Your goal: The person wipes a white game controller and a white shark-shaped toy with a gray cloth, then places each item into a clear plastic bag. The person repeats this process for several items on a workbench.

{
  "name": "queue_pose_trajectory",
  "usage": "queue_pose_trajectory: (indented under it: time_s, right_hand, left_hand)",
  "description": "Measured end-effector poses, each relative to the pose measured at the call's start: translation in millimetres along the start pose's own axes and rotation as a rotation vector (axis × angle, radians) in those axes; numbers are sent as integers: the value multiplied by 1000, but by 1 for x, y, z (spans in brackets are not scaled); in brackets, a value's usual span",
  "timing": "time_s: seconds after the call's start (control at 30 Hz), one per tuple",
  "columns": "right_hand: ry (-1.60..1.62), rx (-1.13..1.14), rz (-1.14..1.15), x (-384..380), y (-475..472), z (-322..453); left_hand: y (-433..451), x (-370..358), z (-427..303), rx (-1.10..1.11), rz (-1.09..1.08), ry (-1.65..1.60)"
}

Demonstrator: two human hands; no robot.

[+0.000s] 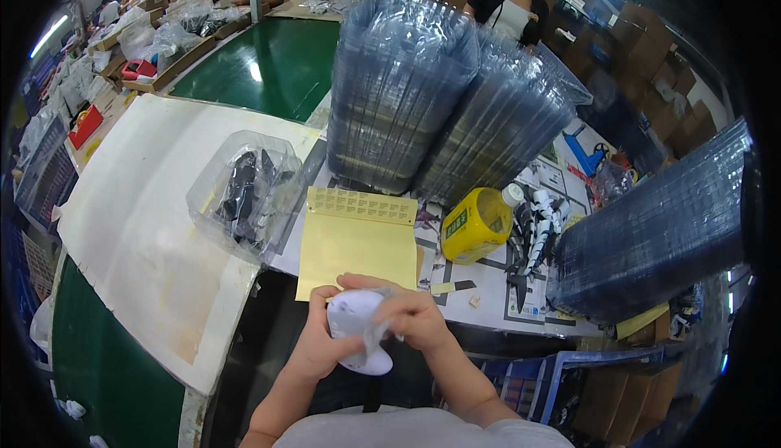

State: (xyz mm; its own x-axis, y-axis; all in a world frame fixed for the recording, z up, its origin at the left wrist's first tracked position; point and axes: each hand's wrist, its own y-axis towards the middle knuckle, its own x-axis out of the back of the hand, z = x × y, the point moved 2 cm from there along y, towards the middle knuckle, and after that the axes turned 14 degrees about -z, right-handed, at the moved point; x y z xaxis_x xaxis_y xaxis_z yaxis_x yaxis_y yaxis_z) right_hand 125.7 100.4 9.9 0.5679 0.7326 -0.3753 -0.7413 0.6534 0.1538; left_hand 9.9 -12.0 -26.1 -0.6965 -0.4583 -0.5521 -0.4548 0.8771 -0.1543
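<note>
A white, rounded plastic piece is gripped by my left hand, with the thumb across its face. My right hand pinches a greyish-white cloth or wipe against the piece's right side; the fingers are slightly blurred. Just beyond the hands lies a yellow sheet with rows of small printed labels along its far part. A clear plastic tray holding dark parts in clear bags stands to the left. Right of the sheet is a yellow plastic bottle with a white cap, beside black-and-white jointed parts.
Tall stacks of clear plastic trays stand behind the sheet, and another stack leans at right. A blue crate and an open cardboard box sit below the table's right edge. Two people are beyond the table, near a green surface.
</note>
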Motion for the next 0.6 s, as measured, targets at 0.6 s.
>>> queue_pose_trajectory:
  time_s: [0.6]
  right_hand:
    - [338, -84, -272, 7, 36, 5]
  left_hand:
    - [4, 1, 7, 608, 311, -926]
